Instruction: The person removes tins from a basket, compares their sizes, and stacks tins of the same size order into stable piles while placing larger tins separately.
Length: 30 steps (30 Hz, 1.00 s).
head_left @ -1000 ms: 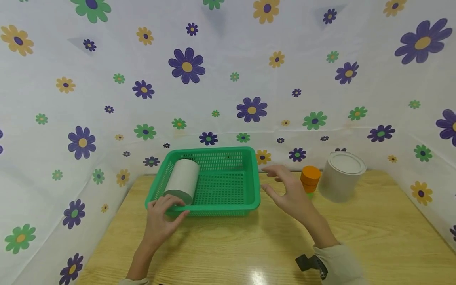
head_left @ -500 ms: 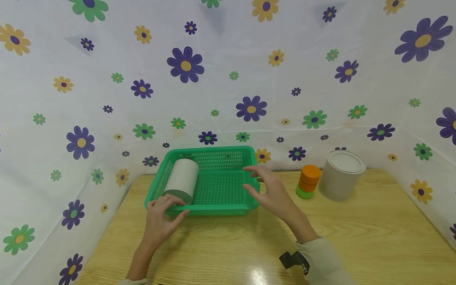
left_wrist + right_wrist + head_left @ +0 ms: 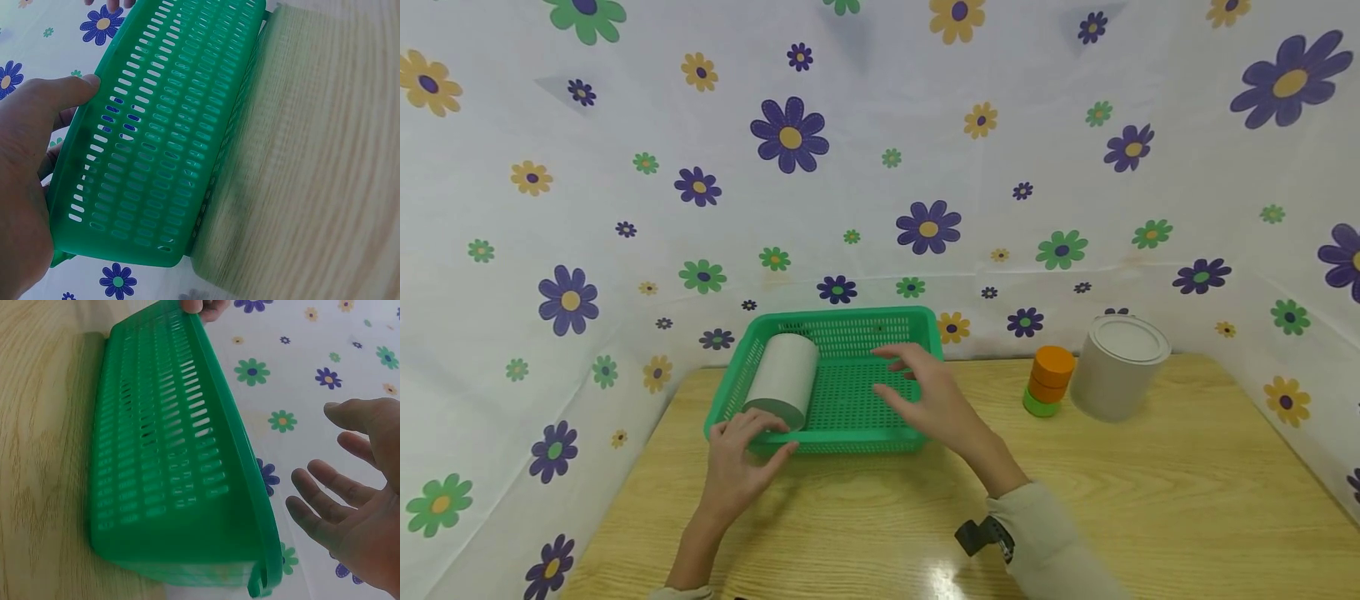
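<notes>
A green plastic basket [image 3: 850,437] with slotted walls sits on the table. Inside it, a white cylinder [image 3: 784,375] lies on its side along the left wall. My left hand [image 3: 737,462] grips the basket's front rim near the left corner; in the left wrist view its thumb rests on the rim and its fingers reach behind. Over the basket's right part hovers my right hand [image 3: 934,400], fingers spread and loosely bent, holding nothing. The right wrist view shows this right hand [image 3: 356,506] apart from the rim.
Right of the basket stands an orange cylindrical piece [image 3: 1051,375] on a green base [image 3: 1041,404]. Beside it is a large pale lidded can [image 3: 1116,375]. A flower-print sheet [image 3: 865,167] hangs behind the wooden table [image 3: 865,533].
My right hand has moved left, from near the orange piece to above the basket's right part. The left hand stays on the front rim, and the basket and cylinder hold their places.
</notes>
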{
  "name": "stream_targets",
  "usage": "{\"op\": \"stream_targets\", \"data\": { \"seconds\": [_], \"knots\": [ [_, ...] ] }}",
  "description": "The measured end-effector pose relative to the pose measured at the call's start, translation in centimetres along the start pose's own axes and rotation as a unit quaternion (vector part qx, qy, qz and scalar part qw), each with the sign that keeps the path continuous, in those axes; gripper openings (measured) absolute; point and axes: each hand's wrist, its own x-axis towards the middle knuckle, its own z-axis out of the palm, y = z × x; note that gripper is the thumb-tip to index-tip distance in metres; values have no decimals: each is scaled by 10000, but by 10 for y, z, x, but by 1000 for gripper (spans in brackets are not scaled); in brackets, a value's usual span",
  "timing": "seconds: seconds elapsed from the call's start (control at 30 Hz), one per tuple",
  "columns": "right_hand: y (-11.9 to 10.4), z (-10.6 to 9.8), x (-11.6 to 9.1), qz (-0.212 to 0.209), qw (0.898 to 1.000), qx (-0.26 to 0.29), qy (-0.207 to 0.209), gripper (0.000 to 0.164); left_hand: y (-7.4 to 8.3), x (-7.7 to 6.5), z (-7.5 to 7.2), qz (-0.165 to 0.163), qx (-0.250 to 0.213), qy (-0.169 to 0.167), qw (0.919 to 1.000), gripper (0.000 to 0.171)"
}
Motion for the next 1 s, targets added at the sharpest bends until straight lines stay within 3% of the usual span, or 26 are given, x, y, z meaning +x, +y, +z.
{"op": "stream_targets", "data": {
  "seconds": [0.63,1.0],
  "knots": [
    [-8,34,29,414,9969,298,-592,47,1,2,-1,8,55,-24,10000,28],
    [-8,45,44,576,9950,203,-795,47,4,3,-2,2,106,-28,9999,28]
  ]
}}
